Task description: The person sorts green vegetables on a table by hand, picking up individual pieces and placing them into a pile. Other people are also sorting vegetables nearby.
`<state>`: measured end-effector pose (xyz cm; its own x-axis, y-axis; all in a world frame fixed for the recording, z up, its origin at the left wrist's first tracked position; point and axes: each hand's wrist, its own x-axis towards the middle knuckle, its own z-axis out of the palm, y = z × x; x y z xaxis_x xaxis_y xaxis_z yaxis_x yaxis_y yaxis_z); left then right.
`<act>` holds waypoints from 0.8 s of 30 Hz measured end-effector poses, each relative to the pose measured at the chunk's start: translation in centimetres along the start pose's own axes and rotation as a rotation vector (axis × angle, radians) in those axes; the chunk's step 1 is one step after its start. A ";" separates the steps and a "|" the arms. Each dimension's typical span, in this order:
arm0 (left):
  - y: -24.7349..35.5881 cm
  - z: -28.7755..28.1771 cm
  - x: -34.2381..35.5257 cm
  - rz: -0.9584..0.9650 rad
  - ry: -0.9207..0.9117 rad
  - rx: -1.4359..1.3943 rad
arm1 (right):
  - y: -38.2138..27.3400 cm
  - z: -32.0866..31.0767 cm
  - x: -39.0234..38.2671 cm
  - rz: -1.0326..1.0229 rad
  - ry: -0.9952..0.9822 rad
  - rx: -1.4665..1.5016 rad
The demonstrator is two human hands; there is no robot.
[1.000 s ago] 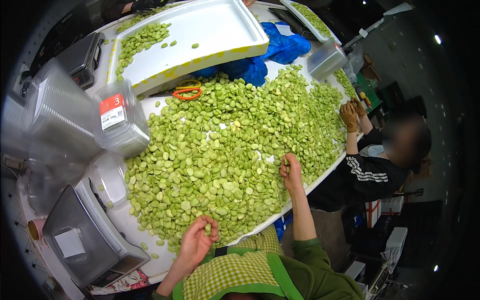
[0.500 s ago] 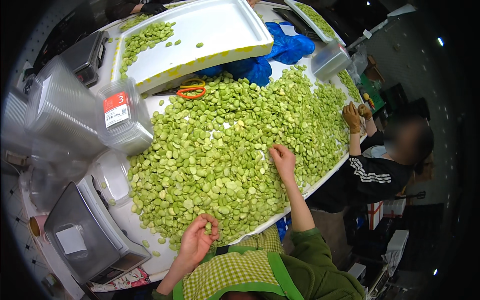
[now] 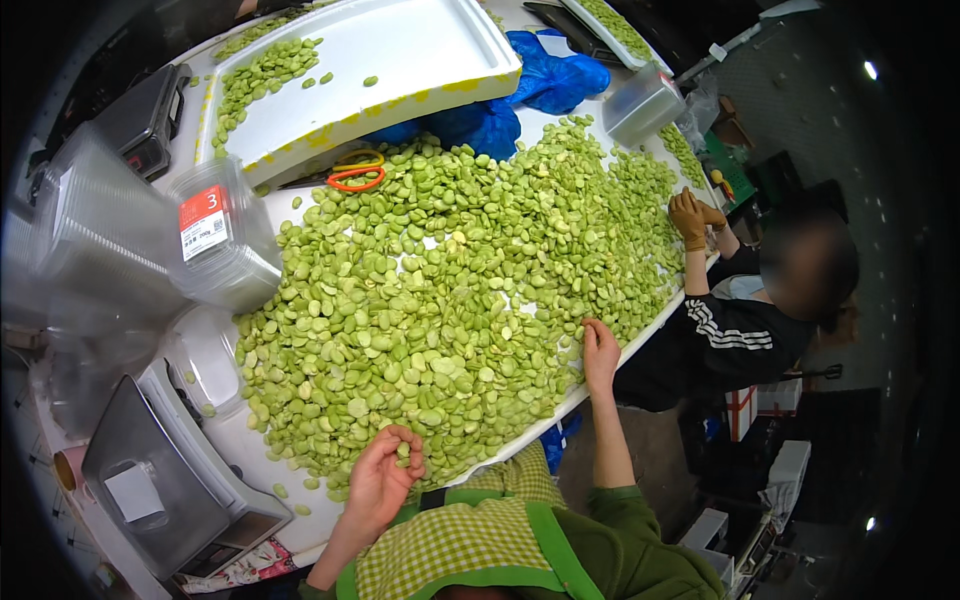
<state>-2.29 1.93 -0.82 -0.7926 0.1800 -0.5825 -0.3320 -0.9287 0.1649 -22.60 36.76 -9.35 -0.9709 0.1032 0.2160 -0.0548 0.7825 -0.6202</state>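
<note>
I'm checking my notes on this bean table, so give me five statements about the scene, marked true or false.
1. The left hand holds a bean. True.
2. The right hand is on the scale. False: the right hand is at the bean pile.
3. Scissors lie beside the white tray. True.
4. The co-worker is bare-handed. False: the co-worker wears brown gloves.
5. Clear tubs stand left of the bean pile. True.

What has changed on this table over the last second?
The right hand first reached left over the pile of flat green beans, then drew back and to the right, near the pile's edge; whether it holds anything is unclear. The view shifted slightly. The left hand still holds a bean; the white tray stayed put.
</note>
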 end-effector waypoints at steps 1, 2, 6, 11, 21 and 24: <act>0.0 0.1 0.1 -0.004 -0.007 -0.003 | 0.4 0.8 -0.2 -0.152 0.112 -0.110; 0.0 0.0 0.0 -0.003 -0.009 -0.006 | -1.3 1.4 -0.4 -0.046 0.088 -0.173; -0.2 0.2 0.3 -0.031 -0.019 0.021 | -5.9 4.7 -1.4 -0.127 -0.147 -0.129; -0.1 0.0 0.0 -0.018 -0.026 0.003 | -13.9 3.6 -3.0 -0.252 -0.568 0.006; 0.4 -0.5 -0.5 0.008 -0.013 -0.011 | -12.2 3.6 -2.3 -0.233 -0.301 0.186; 0.3 -0.4 -0.3 -0.003 -0.002 0.001 | -11.1 3.1 -0.6 -0.170 -0.391 -0.018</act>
<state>-1.97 1.46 -0.96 -0.7929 0.1830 -0.5813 -0.3344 -0.9280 0.1640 -22.17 26.12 -4.91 -0.9640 -0.2656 0.0095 -0.2206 0.7795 -0.5863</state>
